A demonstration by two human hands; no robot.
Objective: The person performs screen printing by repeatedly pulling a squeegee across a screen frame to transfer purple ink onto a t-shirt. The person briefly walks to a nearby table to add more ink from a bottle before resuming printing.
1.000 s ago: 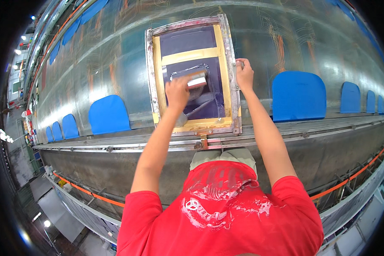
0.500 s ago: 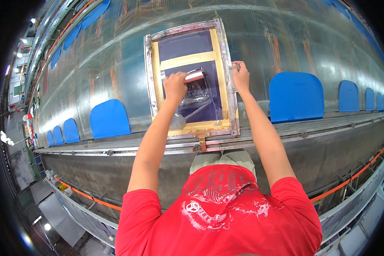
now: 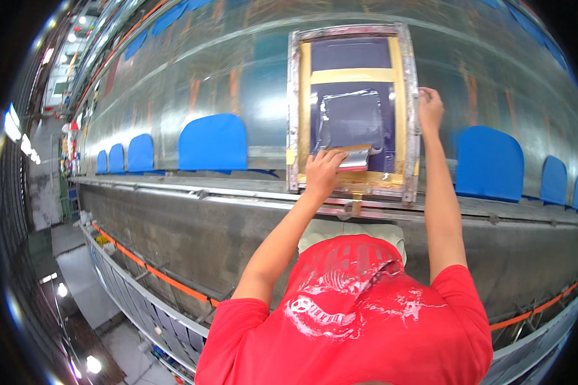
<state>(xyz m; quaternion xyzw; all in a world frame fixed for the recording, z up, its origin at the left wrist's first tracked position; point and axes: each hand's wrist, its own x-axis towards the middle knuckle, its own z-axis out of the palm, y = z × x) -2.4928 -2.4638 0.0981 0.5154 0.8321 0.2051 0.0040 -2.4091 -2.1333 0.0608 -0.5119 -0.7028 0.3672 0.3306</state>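
Observation:
A rectangular printing screen (image 3: pixel 351 54) with a worn metal frame, yellow tape borders and dark purple mesh lies on the long metal table. My left hand (image 3: pixel 325 168) grips a wide squeegee (image 3: pixel 358 158) at the lower part of the mesh. A wet, glossy patch (image 3: pixel 349 115) sits above the squeegee. My right hand (image 3: pixel 431 106) has its fingers closed on the frame's right side, near its middle.
Blue rounded panels (image 3: pixel 212 141) line the near part of the metal table (image 3: pixel 266 96) on both sides of the screen. A metal rail (image 3: pixel 173 188) runs along the front edge. An orange strip (image 3: pixel 154 268) and a railing lie behind me, below.
My left hand and the squeegee have moved down the mesh toward its near end. My right hand stays on the frame. The whole view has shifted, putting the screen farther right.

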